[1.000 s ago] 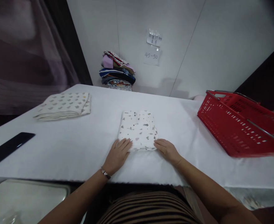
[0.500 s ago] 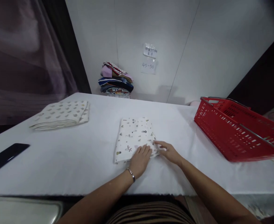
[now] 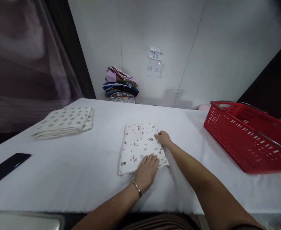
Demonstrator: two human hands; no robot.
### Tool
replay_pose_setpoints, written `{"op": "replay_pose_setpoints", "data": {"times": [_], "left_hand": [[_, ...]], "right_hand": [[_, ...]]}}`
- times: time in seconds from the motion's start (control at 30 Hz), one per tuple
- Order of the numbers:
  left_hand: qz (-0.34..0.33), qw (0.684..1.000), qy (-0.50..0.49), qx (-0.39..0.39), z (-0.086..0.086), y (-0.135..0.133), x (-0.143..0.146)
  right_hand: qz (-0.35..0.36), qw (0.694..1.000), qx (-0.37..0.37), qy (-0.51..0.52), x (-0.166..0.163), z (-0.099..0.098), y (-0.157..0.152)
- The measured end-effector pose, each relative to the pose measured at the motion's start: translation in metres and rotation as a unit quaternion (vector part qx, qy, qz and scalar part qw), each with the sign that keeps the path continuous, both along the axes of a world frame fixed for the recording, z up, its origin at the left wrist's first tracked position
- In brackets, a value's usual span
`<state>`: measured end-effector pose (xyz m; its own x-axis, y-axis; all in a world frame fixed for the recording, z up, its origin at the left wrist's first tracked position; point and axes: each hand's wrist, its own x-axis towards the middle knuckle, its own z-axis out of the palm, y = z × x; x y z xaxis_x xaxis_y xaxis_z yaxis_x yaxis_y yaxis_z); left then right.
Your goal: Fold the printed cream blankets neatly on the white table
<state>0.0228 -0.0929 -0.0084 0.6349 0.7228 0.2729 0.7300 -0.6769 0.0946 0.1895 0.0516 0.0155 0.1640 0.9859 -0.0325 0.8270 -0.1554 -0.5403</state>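
A folded white cloth with small printed figures lies in the middle of the white table. My left hand, a bracelet on its wrist, rests flat on the cloth's near right corner with fingers stretched out. My right hand touches the cloth's right edge farther back, its fingers curled at the fold; I cannot make out whether they pinch the fabric.
A second folded spotted cloth lies at the table's far left. A red plastic basket stands at the right. A stack of coloured fabrics sits against the back wall under paper notes. A black flat object lies at the left edge.
My left hand moved from beside the cloth's near left corner onto its near right part. My right hand slid up the right edge, away from me.
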Motion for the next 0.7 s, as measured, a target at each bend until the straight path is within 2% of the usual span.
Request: {"op": "replay_pose_setpoints", "data": {"times": [0.2, 0.37, 0.47, 0.53, 0.7], "left_hand": [[-0.005, 1.000, -0.026, -0.016, -0.002, -0.004, 0.002], [-0.004, 0.992, -0.093, -0.084, 0.030, 0.002, -0.011], [0.042, 0.991, -0.104, -0.077, 0.048, 0.019, -0.029], [0.089, 0.991, -0.082, -0.063, 0.052, 0.032, -0.043], [0.175, 0.980, -0.021, -0.096, 0.037, 0.047, -0.068]], "right_hand": [[0.011, 0.999, 0.030, -0.031, 0.001, -0.007, -0.004], [0.004, 0.996, 0.081, -0.047, 0.000, -0.003, -0.001], [-0.002, 0.991, 0.125, -0.040, -0.004, -0.001, 0.006], [-0.003, 0.992, 0.124, -0.037, -0.007, 0.000, 0.010], [0.001, 0.993, 0.117, -0.032, -0.011, -0.001, 0.014]]}}
